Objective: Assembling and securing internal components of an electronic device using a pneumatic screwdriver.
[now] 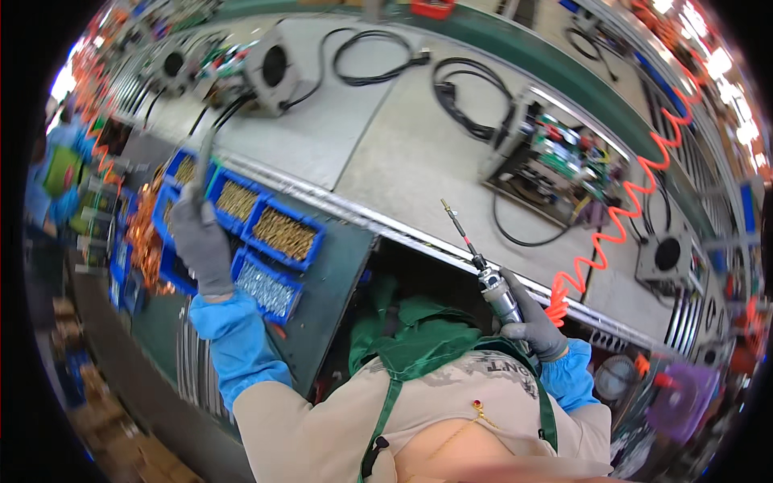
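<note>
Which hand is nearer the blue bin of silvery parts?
Left. The left hand is just left of the bin; the right hand, gripping the driver, is well to its right.

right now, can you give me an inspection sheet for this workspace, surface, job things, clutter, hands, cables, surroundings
Surface: grey bench, metal strip along its near edge; open-sided unit with circuit boards on it.
Job's things: handheld driver, long bit toward the bench; blue bins of small brass-coloured and silvery parts.
Clutter: copper-coloured parts heaped left of the bins.
Hands: gloved right hand grips the driver; gloved left hand over the bins, fingers blurred, hold unclear.
Cables: black cables coiled on the bench; orange coiled hose bunched beside the right hand, its connection hidden.
Surroundings: a co-worker in blue at far left.
</note>
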`<state>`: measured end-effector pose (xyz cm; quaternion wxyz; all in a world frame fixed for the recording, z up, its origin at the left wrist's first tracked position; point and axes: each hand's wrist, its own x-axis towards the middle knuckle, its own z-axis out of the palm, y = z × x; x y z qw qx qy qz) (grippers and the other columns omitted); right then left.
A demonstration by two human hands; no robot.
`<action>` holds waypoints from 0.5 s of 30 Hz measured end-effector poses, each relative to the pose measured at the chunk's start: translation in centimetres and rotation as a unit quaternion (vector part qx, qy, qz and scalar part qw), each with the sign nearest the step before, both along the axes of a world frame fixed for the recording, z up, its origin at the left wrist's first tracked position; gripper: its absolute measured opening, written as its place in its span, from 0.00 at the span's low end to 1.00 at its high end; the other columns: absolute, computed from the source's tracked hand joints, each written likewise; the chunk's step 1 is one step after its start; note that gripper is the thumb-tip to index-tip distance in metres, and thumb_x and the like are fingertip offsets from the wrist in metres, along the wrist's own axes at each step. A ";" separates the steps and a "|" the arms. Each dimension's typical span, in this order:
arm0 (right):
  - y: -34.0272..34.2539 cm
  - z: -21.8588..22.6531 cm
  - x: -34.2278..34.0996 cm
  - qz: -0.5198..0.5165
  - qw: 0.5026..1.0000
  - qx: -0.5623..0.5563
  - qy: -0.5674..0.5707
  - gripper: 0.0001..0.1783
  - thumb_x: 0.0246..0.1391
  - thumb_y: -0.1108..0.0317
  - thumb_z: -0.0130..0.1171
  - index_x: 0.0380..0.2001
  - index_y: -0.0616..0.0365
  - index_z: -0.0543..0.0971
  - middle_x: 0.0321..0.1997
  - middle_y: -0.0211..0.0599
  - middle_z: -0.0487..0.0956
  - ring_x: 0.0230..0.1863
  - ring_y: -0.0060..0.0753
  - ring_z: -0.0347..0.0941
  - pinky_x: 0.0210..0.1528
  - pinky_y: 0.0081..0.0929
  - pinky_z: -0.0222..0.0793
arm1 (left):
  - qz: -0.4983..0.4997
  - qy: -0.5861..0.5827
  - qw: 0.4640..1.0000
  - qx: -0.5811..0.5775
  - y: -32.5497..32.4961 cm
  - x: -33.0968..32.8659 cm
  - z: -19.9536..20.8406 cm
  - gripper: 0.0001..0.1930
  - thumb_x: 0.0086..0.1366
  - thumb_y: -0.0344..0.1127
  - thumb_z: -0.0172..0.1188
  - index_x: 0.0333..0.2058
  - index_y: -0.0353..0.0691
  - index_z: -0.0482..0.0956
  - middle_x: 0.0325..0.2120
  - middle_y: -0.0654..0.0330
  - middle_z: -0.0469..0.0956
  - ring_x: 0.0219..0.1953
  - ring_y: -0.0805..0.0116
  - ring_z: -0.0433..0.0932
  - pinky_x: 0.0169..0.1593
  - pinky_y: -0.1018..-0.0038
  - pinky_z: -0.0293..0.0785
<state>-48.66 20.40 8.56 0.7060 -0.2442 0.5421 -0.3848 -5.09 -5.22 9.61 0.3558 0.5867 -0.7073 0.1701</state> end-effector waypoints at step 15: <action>14.3 -1.2 -1.4 -0.321 0.946 0.030 -0.019 0.64 0.30 0.65 0.70 0.70 0.50 0.42 0.49 0.38 0.69 0.35 0.26 0.70 0.38 0.22 0.68 | -0.506 -0.169 0.845 0.018 5.3 -49.3 0.0 0.17 0.56 0.32 0.54 0.46 0.48 0.76 0.39 0.61 0.74 0.41 0.62 0.74 0.35 0.65 0.68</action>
